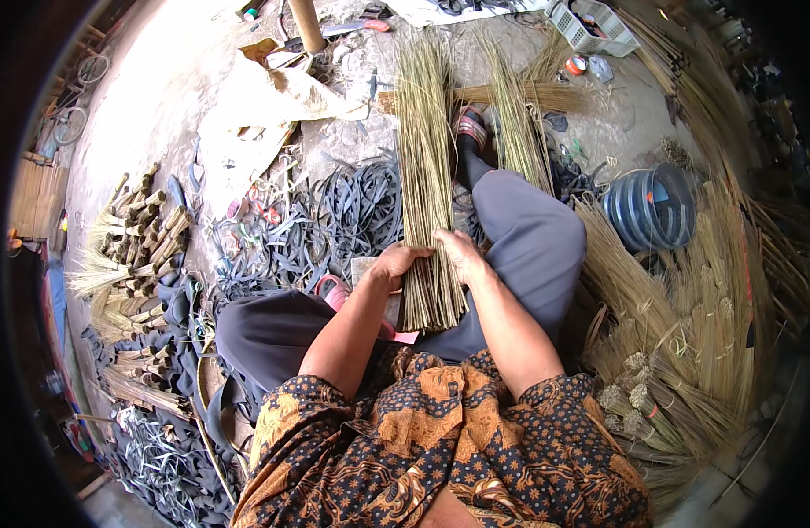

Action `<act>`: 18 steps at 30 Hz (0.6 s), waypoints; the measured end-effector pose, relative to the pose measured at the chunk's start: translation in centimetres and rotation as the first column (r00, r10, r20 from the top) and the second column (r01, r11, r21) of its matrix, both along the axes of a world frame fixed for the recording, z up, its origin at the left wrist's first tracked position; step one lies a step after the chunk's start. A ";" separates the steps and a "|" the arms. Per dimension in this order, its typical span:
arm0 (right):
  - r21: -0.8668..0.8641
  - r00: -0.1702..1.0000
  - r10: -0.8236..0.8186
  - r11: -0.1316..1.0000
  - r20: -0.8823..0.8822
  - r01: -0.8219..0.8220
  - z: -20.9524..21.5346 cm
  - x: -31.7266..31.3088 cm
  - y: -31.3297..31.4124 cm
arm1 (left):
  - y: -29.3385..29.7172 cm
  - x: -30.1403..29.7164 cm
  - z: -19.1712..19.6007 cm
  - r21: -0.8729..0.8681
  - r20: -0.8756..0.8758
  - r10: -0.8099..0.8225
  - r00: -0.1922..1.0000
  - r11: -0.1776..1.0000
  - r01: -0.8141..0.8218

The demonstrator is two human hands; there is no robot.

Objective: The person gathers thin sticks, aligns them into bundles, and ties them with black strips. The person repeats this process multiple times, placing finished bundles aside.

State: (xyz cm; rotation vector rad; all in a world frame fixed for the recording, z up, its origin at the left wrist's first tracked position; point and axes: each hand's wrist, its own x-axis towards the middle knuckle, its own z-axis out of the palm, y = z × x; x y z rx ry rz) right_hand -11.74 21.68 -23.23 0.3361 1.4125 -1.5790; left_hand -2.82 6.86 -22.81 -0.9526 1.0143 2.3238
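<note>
A long bundle of dry, thin plant stalks [427, 158] lies in front of me, its cut ends near my lap and its finer ends pointing away. My left hand [394, 262] grips its left side near the cut ends. On the opposite side my right hand [459, 255] closes around it, the thumb on top. Fingers of both hands are partly hidden behind the stalks. A second, thinner stalk bundle [515, 123] rests to the right, beyond my knee. Left of the held bundle is a heap of dark rubber strips [363, 204].
Short tied bundles [141, 220] are stacked at the left. A blue-grey plastic bucket [649, 208] stands among piled stalks [687, 326] at the right. Farther off are a white plastic basket [592, 28], a wooden post [307, 26], a knife with a red handle [375, 25] and a sack [299, 92].
</note>
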 end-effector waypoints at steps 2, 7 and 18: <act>0.001 0.997 -0.038 0.999 0.070 0.039 0.0 0.0 0.0 | -0.1 0.0 0.4 -0.018 0.017 -0.003 1.000 1.000 0.004; 0.135 0.995 -0.028 0.990 -0.091 0.040 -0.5 0.1 -0.2 | -0.4 0.0 1.2 -0.042 0.039 -0.018 0.999 0.999 0.020; 0.083 0.998 0.043 0.996 -0.053 -0.039 0.7 0.1 0.1 | -0.6 0.0 0.6 -0.049 0.069 -0.008 0.998 0.999 0.012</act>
